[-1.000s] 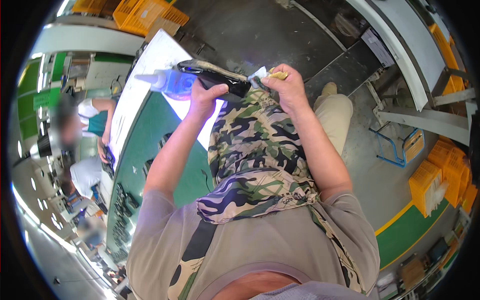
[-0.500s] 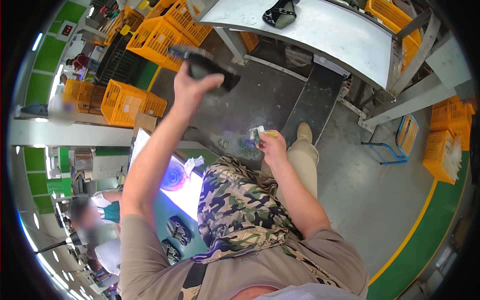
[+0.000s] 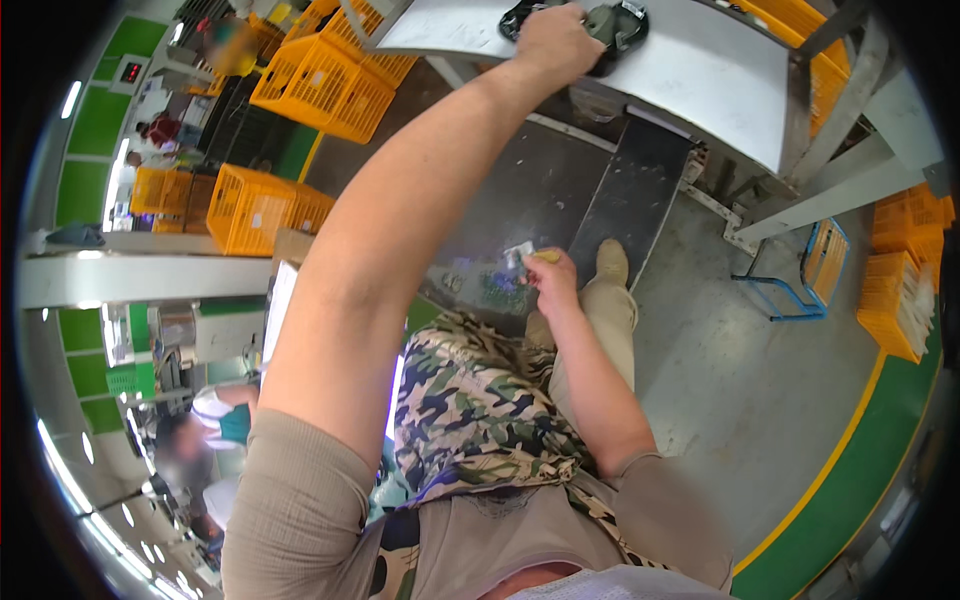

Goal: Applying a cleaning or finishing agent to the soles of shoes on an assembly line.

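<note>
My left hand (image 3: 557, 42) reaches far forward to the white-topped table, its fingers curled down on dark footwear. One dark sandal (image 3: 617, 28) shows on the thumb side of this hand. Another dark sandal part (image 3: 515, 18) shows on its other side; the hand hides where the two meet, so which one it grips is unclear. Lower down, in front of my lap, my right hand (image 3: 553, 278) is closed round a small brush-like tool (image 3: 543, 257) with a yellowish handle and a pale end.
The white table (image 3: 715, 75) spans the far side. Yellow crates (image 3: 325, 85) are stacked at the far left, and more crates (image 3: 890, 300) stand at the right beside a blue-framed stool (image 3: 800, 280). At left, a person (image 3: 215, 425) sits nearby.
My left hand has swung forward and right, bringing the dark sandal from over the floor to the table. My right hand stays almost in place with its tool.
</note>
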Available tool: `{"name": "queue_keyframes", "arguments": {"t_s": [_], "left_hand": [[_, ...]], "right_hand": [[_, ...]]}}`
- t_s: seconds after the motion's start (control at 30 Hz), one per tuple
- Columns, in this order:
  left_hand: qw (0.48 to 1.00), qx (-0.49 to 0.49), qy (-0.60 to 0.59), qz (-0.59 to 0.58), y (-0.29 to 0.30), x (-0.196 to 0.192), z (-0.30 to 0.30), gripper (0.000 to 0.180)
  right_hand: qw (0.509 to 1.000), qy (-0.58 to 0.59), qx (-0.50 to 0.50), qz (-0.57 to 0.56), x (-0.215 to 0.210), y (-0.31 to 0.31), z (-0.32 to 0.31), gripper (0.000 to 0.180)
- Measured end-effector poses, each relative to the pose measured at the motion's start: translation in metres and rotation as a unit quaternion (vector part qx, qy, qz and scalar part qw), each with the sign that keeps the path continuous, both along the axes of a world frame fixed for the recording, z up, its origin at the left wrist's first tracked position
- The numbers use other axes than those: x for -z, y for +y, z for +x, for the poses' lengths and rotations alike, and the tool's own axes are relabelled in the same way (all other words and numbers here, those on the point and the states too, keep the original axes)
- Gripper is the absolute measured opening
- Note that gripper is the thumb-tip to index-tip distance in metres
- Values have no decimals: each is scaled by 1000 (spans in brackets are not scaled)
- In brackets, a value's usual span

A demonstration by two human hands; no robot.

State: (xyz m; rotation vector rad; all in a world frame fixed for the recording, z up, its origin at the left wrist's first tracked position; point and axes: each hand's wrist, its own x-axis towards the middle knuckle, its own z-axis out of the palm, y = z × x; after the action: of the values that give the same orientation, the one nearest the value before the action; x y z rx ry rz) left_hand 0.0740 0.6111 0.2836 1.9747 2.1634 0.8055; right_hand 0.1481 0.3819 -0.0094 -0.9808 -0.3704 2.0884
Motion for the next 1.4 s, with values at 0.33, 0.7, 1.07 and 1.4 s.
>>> {"name": "queue_keyframes", "arguments": {"t_s": [0.33,0.7,1.07,1.4], "left_hand": [[961,-101,-258,13,-407,108,-83,42],[720,-611,-131,-303,-892,259,-151,66],[631,-681,-133,-346,-838,297,-211,71],[780,-489,24,-389,-935,286,-208,43]], "right_hand": [[994,-17,-102,42,45,10,8,13],[966,-125,-224,-14,57,2,15,10],[947,-122,-288,68,-13,-15,-7,15],[951,-124,-265,99,-43,-34,-25,10]]}}
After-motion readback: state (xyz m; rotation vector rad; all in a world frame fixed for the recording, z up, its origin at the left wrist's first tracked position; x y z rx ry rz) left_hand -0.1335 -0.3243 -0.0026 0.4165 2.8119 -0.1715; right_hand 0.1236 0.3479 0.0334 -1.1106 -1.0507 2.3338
